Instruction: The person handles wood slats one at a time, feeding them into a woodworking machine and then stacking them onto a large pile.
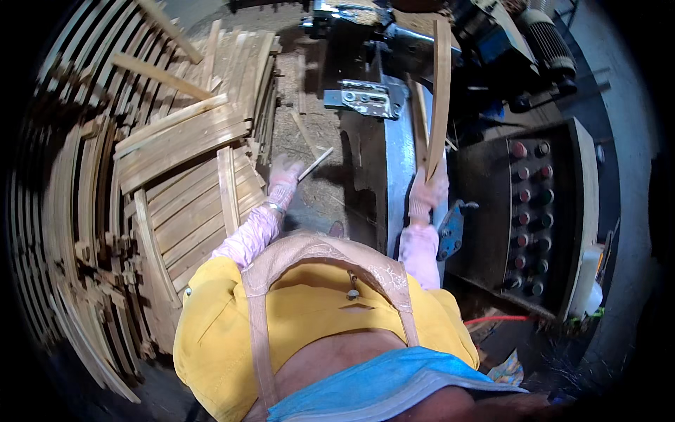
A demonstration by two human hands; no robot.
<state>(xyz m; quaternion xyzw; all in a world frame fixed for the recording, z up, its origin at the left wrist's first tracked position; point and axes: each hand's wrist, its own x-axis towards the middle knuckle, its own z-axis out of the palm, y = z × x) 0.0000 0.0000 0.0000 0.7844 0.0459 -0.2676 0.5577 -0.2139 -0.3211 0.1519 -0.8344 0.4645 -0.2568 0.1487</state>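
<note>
A long wooden slat (440,91) is gripped by the right hand (430,188) at the machine (373,133); a thin sliver (315,164) is pinched by the left hand (284,171). Many slats (183,162) are stacked left, seemingly unprocessed.

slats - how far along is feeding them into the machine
No finished slats can be told apart. In hand: the right hand holds one slat upright at the machine, while the left hand grips a thin stick. Left: a large pile of slats lies at the person's left.
</note>
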